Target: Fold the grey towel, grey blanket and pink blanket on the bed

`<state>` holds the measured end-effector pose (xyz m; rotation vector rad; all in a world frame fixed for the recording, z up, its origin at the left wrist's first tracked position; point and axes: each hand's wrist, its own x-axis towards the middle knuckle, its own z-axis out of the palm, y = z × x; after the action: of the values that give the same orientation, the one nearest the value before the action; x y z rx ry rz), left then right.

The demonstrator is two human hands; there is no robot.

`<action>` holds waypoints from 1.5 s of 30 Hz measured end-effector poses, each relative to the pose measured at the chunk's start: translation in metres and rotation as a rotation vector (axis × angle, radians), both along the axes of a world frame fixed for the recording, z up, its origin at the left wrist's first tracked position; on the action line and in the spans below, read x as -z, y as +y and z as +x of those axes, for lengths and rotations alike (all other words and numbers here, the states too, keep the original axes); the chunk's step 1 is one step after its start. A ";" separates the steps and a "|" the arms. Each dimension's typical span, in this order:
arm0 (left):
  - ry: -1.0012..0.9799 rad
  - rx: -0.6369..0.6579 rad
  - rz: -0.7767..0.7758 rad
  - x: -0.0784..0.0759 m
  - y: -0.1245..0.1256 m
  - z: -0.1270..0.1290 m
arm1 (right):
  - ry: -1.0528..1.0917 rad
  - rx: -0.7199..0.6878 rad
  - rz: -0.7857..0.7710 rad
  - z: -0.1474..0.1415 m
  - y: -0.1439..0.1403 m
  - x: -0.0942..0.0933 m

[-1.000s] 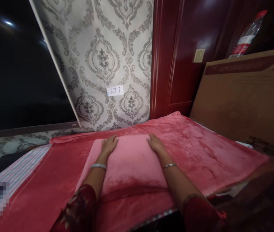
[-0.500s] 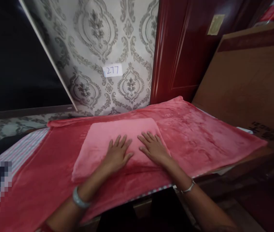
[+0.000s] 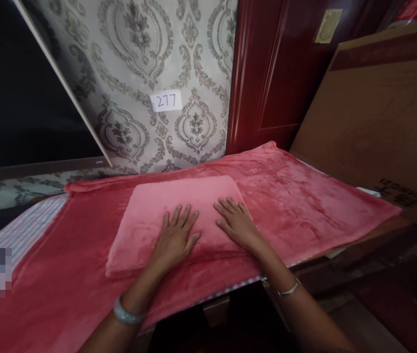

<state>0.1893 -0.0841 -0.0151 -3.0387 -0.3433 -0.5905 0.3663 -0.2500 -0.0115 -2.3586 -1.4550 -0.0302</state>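
A folded light-pink plush blanket (image 3: 182,196) lies as a flat rectangle in the middle of the head view. My left hand (image 3: 176,235) rests palm down on its lower middle, fingers spread and pointing away from me. On its right part lies my right hand (image 3: 236,223), also flat, with fingers apart and angled to the left. Neither hand grips anything; the palms are hidden against the cloth. Beneath the folded piece a larger, darker pink plush cloth (image 3: 311,201) is spread over the table.
A dark screen (image 3: 28,93) stands at the back left. A large cardboard box (image 3: 373,113) leans at the right. Behind are patterned wallpaper with a paper label (image 3: 166,100) reading 277 and a dark red door panel (image 3: 285,63). Checked cloth (image 3: 28,225) shows at the left.
My right hand has shifted slightly right on the folded blanket, and the left hand slightly left, widening the gap between them. The camera view has moved a little.
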 end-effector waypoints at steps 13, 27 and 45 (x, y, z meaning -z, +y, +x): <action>-0.322 0.080 0.256 -0.001 -0.034 -0.063 | 0.052 -0.352 0.041 -0.049 0.012 -0.038; -0.161 -0.133 0.218 0.033 -0.032 -0.079 | 0.063 0.219 -0.214 0.037 -0.033 -0.014; -0.159 -0.302 0.226 0.035 -0.011 -0.079 | -0.027 -0.068 -0.142 0.042 0.106 -0.036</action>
<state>0.1105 -0.0947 -0.0501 -2.6611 -0.6748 -0.7882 0.4078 -0.1444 0.0244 -2.4262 -1.5976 0.0608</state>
